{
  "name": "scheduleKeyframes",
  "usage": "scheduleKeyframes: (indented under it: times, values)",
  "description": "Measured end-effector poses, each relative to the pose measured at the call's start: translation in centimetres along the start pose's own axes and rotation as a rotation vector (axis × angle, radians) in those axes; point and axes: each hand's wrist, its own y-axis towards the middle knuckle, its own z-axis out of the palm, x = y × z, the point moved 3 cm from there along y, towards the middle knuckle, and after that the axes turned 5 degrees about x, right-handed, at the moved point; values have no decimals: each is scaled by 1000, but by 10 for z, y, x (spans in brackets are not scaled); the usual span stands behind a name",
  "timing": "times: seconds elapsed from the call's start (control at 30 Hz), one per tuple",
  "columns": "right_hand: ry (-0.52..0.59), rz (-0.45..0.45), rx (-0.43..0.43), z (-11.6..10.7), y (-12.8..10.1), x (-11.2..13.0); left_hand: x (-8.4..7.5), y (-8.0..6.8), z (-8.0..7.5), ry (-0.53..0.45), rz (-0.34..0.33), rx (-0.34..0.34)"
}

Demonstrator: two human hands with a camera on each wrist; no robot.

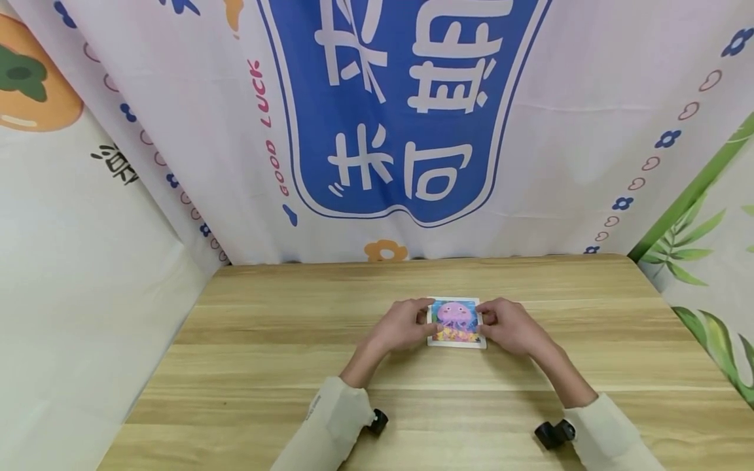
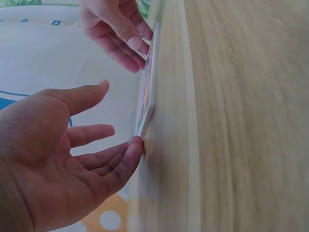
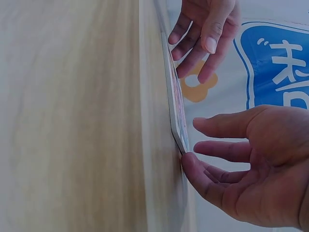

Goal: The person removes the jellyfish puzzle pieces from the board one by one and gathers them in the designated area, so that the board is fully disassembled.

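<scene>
Jellyfish card (image 1: 456,322) flat, long axis away

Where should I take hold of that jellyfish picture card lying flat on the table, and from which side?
Probably by its two short side edges, one hand from each side. The jellyfish card lies flat on the wooden table, so there is no top grip. The left hand and right hand already flank it; in the wrist views, fingertips touch its thin edge, where a finger could slip under.
</scene>
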Motion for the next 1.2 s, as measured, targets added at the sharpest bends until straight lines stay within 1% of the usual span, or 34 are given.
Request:
scheduleKeyframes:
  times: [0.1,0.3,0.5,0.63,0.73,0.97,1.2]
  values:
    - [-4,-9,0,2,-1,2,1,-3,0,-11,10,5]
    - [29,-9,30,8,0,6,6,-14,-4,-28,55,19]
    - [50,-18,43,15,0,11,12,-26,-7,-20,64,11]
    - [65,-26,52,20,1,14,15,-33,-9,-14,87,9]
    - [66,-29,58,23,2,17,18,-39,-11,-5,94,10]
    - [64,-45,72,30,3,27,25,-51,-15,16,84,8]
    - [73,-89,88,36,0,36,30,-61,-17,60,123,-8]
